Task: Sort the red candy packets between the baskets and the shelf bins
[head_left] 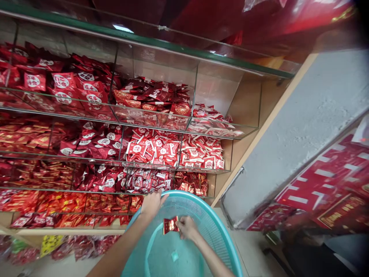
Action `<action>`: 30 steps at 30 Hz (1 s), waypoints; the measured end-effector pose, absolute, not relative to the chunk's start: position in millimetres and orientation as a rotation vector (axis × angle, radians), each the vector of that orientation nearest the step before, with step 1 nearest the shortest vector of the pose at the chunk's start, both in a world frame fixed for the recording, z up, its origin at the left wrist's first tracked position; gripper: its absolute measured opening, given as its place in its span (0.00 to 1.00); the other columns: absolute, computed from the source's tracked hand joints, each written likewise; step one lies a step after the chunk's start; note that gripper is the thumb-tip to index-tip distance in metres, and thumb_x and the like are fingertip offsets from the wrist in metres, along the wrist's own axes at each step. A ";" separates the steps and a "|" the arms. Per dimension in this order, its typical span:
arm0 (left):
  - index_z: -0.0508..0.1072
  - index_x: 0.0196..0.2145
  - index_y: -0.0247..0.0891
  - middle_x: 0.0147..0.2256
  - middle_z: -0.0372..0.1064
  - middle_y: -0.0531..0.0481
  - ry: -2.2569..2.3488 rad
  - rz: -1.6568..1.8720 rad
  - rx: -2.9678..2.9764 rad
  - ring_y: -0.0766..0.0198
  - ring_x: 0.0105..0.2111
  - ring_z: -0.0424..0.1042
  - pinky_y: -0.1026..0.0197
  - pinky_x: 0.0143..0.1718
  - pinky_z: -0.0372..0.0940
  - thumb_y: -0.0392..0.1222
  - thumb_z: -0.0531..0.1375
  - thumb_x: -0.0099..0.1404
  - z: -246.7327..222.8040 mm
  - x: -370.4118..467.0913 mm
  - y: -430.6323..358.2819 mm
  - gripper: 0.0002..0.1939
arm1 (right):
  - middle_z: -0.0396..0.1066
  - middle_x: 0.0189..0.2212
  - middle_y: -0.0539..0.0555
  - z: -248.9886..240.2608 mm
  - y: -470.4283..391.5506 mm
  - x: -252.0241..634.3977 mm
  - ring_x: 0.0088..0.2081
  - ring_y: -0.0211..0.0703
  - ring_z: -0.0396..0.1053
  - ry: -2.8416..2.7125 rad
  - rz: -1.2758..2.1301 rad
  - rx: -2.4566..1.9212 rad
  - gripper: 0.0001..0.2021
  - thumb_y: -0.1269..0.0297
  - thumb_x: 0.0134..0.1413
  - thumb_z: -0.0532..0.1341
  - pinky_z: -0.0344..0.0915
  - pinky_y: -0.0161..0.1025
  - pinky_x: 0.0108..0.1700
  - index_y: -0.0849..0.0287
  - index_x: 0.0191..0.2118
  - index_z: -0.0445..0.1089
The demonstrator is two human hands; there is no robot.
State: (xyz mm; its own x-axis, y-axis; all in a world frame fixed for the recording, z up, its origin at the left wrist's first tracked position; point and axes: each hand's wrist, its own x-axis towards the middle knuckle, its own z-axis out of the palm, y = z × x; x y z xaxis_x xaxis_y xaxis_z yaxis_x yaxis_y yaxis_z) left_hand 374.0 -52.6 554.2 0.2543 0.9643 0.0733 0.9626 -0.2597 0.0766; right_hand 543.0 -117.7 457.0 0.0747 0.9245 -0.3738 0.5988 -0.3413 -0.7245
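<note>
Head view. The right hand (188,227) is clamped on a small red packet (170,225), with thumb and fingers closed on the packet's right end. The packet is held over the interior of the turquoise basket (164,261), inside the outline of its rim; its height above the basket floor cannot be determined. The left hand (152,206) lies on the far rim, left of centre, its thumb pointing right along the edge. Whether its fingers close under the rim is hidden. The two hands are apart.

Handling, packet: expected to be light, with a thin, glossy wrapper that may slip under a loose pinch. The wrapper should flex; whether the contents are fragile cannot be told. Grip at one end, as here, or across the body with light pressure.

Handling, basket: appears to be thin plastic with slotted walls; expected to be light for its bulk and slightly flexible. Take hold at the rim, preferably at two opposite points.

Surroundings: beyond the far rim stands a shelf unit (263,131). Its glass-fronted compartments carry similar packets (191,182), those nearest the basket lying towards the unit's lower right corner.
</note>
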 end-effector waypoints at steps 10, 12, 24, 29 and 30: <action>0.64 0.48 0.34 0.35 0.72 0.36 1.884 0.080 2.380 0.54 0.38 0.72 0.58 0.36 0.64 0.58 0.37 0.64 551.9 376.2 -59.2 0.30 | 0.71 0.22 0.52 481.7 -124.0 563.4 0.29 0.42 0.69 -1.640 0.639 -2.066 0.13 0.56 0.50 0.53 0.58 0.33 0.30 0.58 0.26 0.68; 0.63 0.50 0.34 0.36 0.71 0.35 1.872 0.057 2.367 0.54 0.38 0.71 0.58 0.37 0.64 0.57 0.37 0.64 548.9 374.6 -61.0 0.31 | 0.71 0.22 0.53 484.5 -124.7 569.2 0.28 0.42 0.69 -1.623 0.552 -2.024 0.14 0.57 0.52 0.52 0.58 0.33 0.29 0.57 0.26 0.69; 0.67 0.43 0.33 0.32 0.72 0.38 1.883 0.173 2.414 0.51 0.34 0.72 0.56 0.32 0.65 0.57 0.38 0.64 535.9 358.7 -63.7 0.29 | 0.70 0.32 0.57 523.0 -119.3 591.2 0.36 0.46 0.66 -1.405 -0.037 -1.824 0.14 0.60 0.55 0.47 0.59 0.39 0.40 0.59 0.35 0.66; 0.67 0.43 0.33 0.32 0.72 0.37 1.901 0.184 2.391 0.51 0.34 0.72 0.56 0.32 0.64 0.57 0.38 0.64 534.4 355.5 -65.7 0.29 | 0.70 0.30 0.56 514.6 -119.2 605.5 0.34 0.46 0.68 -1.405 0.083 -2.029 0.15 0.55 0.55 0.46 0.59 0.37 0.33 0.57 0.34 0.65; 0.67 0.42 0.33 0.32 0.72 0.37 1.895 0.188 2.394 0.51 0.34 0.72 0.56 0.32 0.64 0.57 0.37 0.64 534.0 355.7 -65.9 0.29 | 0.71 0.29 0.56 511.8 -119.8 606.4 0.32 0.46 0.68 -1.403 0.139 -2.075 0.15 0.54 0.55 0.46 0.59 0.37 0.31 0.57 0.34 0.65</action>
